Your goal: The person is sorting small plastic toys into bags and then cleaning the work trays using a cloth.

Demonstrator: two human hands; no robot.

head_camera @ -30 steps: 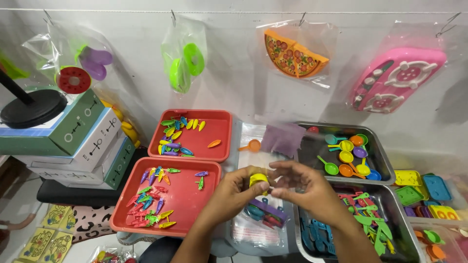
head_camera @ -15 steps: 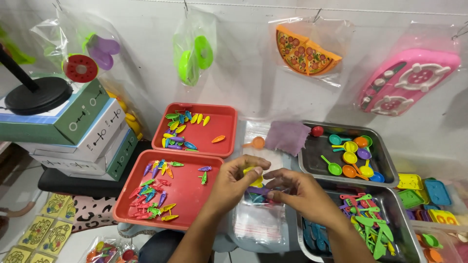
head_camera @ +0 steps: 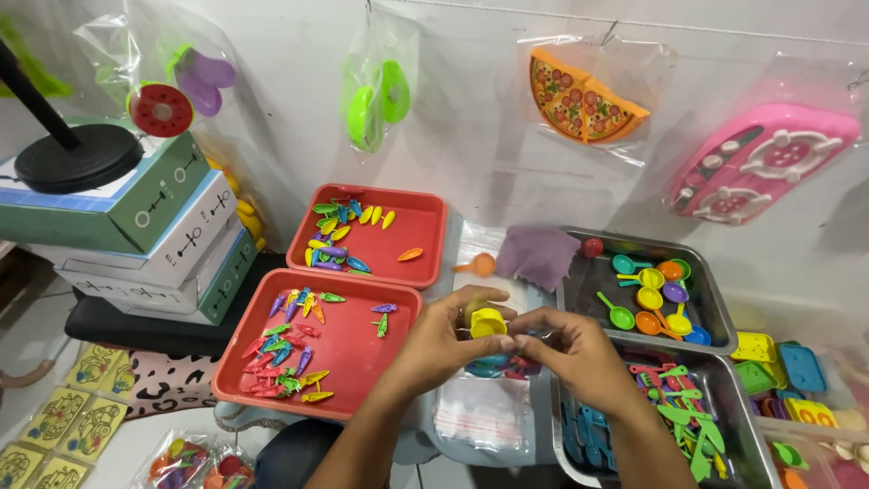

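Note:
My left hand (head_camera: 439,340) and my right hand (head_camera: 572,351) meet in front of me over a clear plastic bag (head_camera: 480,412). Together they pinch a small yellow toy cup (head_camera: 488,322) between thumbs and fingertips. Several blue and red toy pieces (head_camera: 498,367) lie in the bag just under my fingers. A near red tray (head_camera: 358,349) of small coloured toy pieces sits left of my left hand. A metal tray (head_camera: 720,426) with green and red toy utensils lies right of my right hand.
A second red tray (head_camera: 416,226) of toy pieces stands farther back, and a metal tray (head_camera: 706,299) of coloured toy ladles is at the right rear beside a purple cloth (head_camera: 540,255). Stacked boxes (head_camera: 154,231) stand left. Bagged toys hang on the wall (head_camera: 471,118).
My hands stay together over the bag and have turned the yellow cup between the fingers. The view has shifted slightly downward.

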